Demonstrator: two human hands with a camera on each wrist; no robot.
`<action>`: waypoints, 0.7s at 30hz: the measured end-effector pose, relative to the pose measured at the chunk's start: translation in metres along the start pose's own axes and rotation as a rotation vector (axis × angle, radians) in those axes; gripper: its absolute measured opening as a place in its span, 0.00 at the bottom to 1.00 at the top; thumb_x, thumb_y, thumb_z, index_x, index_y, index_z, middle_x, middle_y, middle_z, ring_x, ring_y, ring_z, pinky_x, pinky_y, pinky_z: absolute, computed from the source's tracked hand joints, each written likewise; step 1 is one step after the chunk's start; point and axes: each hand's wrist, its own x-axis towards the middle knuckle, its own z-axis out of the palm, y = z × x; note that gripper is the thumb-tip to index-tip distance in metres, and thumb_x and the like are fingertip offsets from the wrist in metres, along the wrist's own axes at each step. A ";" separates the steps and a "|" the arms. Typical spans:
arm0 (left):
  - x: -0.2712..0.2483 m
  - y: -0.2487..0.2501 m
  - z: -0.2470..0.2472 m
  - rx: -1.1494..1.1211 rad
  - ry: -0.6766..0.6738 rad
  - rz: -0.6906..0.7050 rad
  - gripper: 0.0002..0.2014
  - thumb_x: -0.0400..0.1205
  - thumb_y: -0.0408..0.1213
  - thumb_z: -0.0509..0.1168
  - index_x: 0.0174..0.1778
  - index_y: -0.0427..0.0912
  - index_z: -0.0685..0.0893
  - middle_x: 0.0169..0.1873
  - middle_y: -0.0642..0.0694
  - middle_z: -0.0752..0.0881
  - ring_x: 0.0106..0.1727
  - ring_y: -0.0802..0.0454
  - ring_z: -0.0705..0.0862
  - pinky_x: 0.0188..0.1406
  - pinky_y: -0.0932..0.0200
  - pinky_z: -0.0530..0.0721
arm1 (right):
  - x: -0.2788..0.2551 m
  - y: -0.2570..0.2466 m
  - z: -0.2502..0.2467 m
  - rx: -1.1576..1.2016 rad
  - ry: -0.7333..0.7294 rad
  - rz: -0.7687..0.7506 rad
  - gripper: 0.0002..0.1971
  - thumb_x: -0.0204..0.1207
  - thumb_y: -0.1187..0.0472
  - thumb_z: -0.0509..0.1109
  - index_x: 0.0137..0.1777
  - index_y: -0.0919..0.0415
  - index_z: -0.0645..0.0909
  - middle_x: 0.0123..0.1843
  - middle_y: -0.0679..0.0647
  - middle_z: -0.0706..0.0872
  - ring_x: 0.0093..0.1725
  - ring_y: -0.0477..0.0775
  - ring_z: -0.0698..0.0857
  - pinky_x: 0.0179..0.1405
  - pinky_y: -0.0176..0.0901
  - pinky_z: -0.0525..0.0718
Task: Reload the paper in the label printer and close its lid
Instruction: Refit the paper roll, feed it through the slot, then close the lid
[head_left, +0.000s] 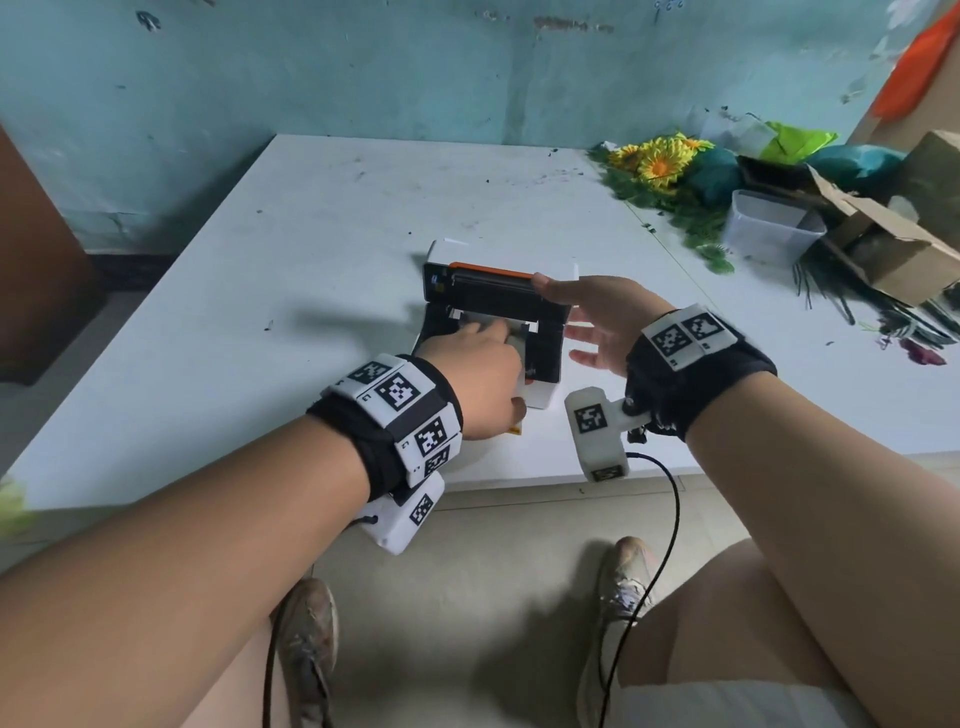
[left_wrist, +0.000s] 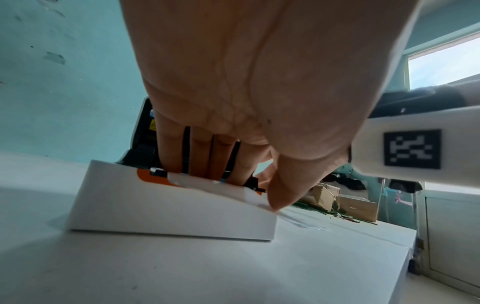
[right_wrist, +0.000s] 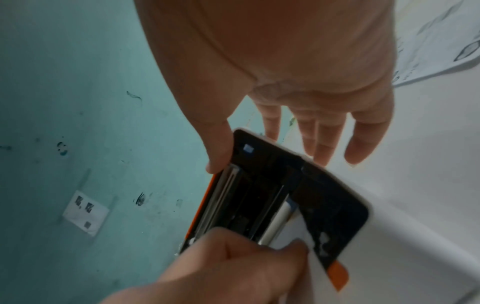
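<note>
While the left hand (head_left: 480, 364) pushes straight fingers onto the white paper (head_left: 480, 323) inside the open label printer (head_left: 496, 332) mid-counter (head_left: 260, 312), the right hand (head_left: 597, 317), spread wide, props the raised lid (head_left: 498, 291), which could drop and pinch those fingers or crease the paper.

Left hand (head_left: 480, 364) reaches into the open label printer (head_left: 498, 332); right hand (head_left: 597, 317) steadies its lid (head_left: 498, 283).
</note>
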 end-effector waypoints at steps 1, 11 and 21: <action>0.000 -0.001 0.001 -0.005 0.000 0.003 0.21 0.87 0.54 0.62 0.67 0.44 0.84 0.71 0.41 0.73 0.75 0.39 0.74 0.61 0.41 0.84 | 0.000 0.000 0.001 -0.014 0.002 0.033 0.31 0.68 0.40 0.89 0.65 0.53 0.84 0.69 0.55 0.87 0.66 0.59 0.88 0.72 0.63 0.86; -0.006 0.003 0.015 -0.007 0.102 0.015 0.25 0.86 0.57 0.62 0.72 0.43 0.81 0.73 0.41 0.74 0.75 0.39 0.75 0.62 0.43 0.85 | -0.002 -0.001 0.016 0.121 -0.029 0.018 0.38 0.67 0.41 0.85 0.73 0.57 0.81 0.74 0.63 0.82 0.68 0.77 0.87 0.60 0.85 0.89; -0.006 0.000 0.035 0.063 0.200 0.032 0.37 0.82 0.60 0.66 0.81 0.40 0.69 0.76 0.39 0.72 0.74 0.37 0.75 0.63 0.45 0.81 | -0.004 0.000 0.028 0.140 0.012 -0.140 0.40 0.89 0.49 0.73 0.95 0.51 0.56 0.90 0.56 0.72 0.90 0.64 0.69 0.91 0.67 0.66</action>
